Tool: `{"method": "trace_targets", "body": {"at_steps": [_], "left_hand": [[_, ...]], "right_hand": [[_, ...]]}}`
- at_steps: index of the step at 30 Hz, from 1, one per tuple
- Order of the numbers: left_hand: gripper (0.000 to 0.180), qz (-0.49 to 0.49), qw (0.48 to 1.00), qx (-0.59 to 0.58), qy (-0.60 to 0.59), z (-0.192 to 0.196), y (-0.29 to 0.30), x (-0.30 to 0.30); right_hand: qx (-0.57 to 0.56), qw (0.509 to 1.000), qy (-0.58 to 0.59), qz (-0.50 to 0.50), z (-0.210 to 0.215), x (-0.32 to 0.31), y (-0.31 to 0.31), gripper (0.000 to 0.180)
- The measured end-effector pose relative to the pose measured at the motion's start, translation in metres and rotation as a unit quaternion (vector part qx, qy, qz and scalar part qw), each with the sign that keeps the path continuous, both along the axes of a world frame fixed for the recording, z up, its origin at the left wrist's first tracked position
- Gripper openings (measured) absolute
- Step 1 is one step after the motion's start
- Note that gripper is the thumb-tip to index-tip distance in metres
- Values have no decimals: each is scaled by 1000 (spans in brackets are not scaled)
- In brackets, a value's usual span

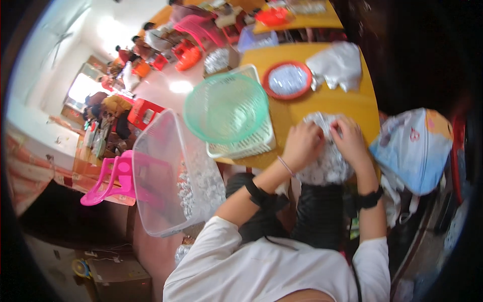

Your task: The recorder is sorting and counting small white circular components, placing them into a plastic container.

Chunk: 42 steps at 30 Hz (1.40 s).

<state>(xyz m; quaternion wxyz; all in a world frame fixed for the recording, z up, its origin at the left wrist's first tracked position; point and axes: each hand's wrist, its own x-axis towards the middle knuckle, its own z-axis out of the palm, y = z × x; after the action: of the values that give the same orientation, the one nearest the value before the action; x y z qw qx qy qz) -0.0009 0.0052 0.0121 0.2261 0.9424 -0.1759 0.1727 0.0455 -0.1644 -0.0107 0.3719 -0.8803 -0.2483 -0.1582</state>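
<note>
A heap of small, shiny clear-and-white pieces (324,173) lies at the near edge of the yellow table (282,113). Over its left side is my left hand (304,143), its fingers curled together. My right hand (350,142) faces it from the heap's right side, thumb and fingers bent into a pinch. Anything between the fingertips is too small and blurred to make out. Just beyond my hands, a red round tray (308,90) holds more small pale pieces (287,79). A whitish plastic bag (338,65) rests beside it.
A green basin (226,108) sits on a white basket (266,137) at the table's left. Below it, a clear bin (158,186) contains silvery pieces. A pink stool (113,176) stands farther left, a blue patterned bag (417,151) at right. Other people sit working in the background.
</note>
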Motion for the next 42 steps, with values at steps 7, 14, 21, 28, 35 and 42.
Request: {"method": "trace_targets", "body": {"at_steps": [7,14,21,28,35,42], "left_hand": [[11,-15,997,-67,-23,-2,6,4],[12,-32,995,-93,6,-5,10,-1],[10,-44,992,-115,13,6,22,-8],[6,-25,943,-303,138,13,22,-13],[5,-124,810,-543,186,6,-6,9],[7,-127,962,-238,47,2,-1,10]], "right_hand": [[25,999,31,1,15,0,4,10],[35,998,54,-13,10,-6,1,10],[103,991,65,-49,1,-3,1,11],[270,954,121,-44,-2,0,-1,11],[383,893,184,148,16,-2,0,10],[358,892,245,129,16,-7,-9,11]]}}
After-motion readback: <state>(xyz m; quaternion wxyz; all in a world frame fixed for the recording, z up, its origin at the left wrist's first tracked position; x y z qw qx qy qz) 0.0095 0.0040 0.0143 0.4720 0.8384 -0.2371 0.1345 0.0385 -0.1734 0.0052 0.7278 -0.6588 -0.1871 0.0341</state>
